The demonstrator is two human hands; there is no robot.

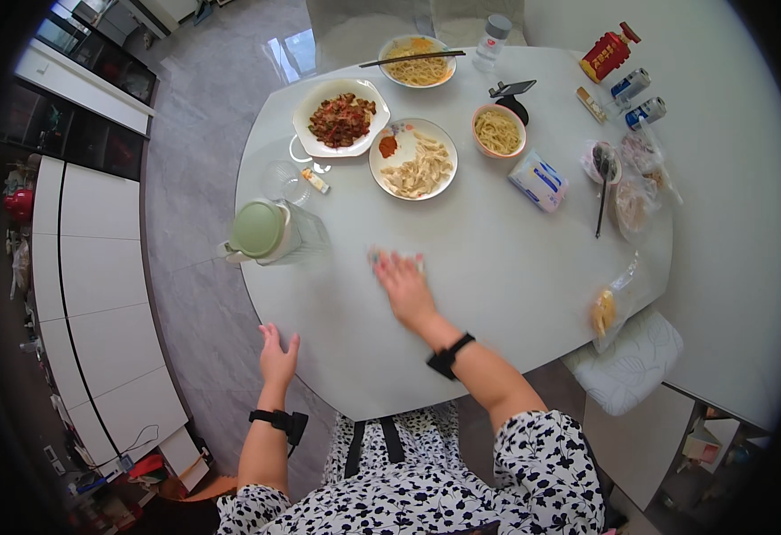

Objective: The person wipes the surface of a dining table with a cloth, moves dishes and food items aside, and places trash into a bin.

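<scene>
My right hand [405, 289] lies palm down on the white dining table [363, 361], pressing on a patterned cloth [420, 261] that shows at its fingertips; hand and cloth are a little blurred. At the table's left edge is my left hand [279, 352], fingers spread and nothing in it. Beyond the right hand stands a plate of pale food strips [420, 160] with a red powder heap on it. A glass pitcher with a green lid [258, 229] is to the left, a tissue pack [539, 180] to the right.
Farther back are a meat dish [342, 120], a noodle bowl with chopsticks [417, 61], a small noodle bowl [499, 132] and a lidded bottle [492, 41]. Cans [631, 83], plastic bags [633, 200] and a bagged yellow food [603, 313] line the right side. A padded seat [624, 361] adjoins the right edge.
</scene>
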